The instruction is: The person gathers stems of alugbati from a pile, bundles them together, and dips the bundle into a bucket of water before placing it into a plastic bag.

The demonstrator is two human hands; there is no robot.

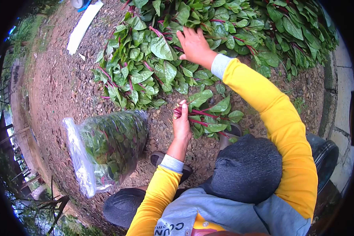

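Note:
My left hand (181,122) is closed around the red stems of a small bunch of Malabar spinach (210,114), its green leaves pointing right. Above it, my right hand (195,45) reaches over a large heap of the same red-stemmed leafy stalks (161,47). Its fingers are spread and rest on the leaves, and their tips are partly hidden among them. At the lower left stands a clear plastic bag (91,157) filled with similar leaves.
The heap lies on gravelly ground (55,84). A white strip (84,27) lies at the upper left, near a round blue-edged object (78,3). My knees and sandals (158,158) are close below the bunch. A dark bucket-like container (322,157) and concrete edging (344,86) are at right.

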